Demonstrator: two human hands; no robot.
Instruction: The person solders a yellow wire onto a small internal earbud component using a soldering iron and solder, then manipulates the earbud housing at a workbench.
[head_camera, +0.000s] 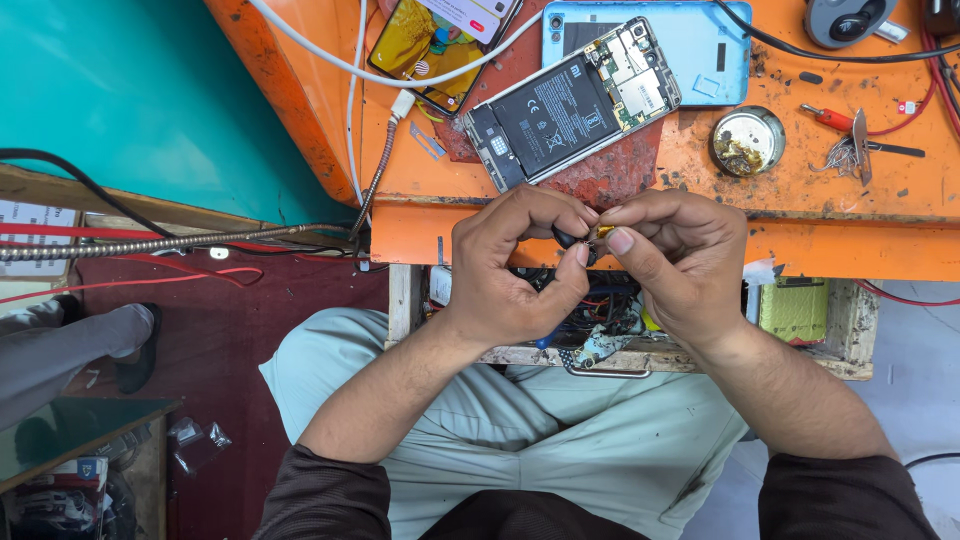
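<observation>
My left hand (510, 265) pinches a small black tool (568, 238), and my right hand (680, 262) is closed fingertip-tight on a tiny gold part (603, 232), held at the bench (850, 250) edge above my lap. Risk: if either pinch slips, the part drops into the cluttered drawer (610, 315) below. The opened phone (570, 105) lies on the bench, just beyond.

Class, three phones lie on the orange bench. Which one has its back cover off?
The middle phone, lying at a slant: its black battery and circuit board are exposed. The left phone shows a lit screen, and the blue phone looks closed.
</observation>
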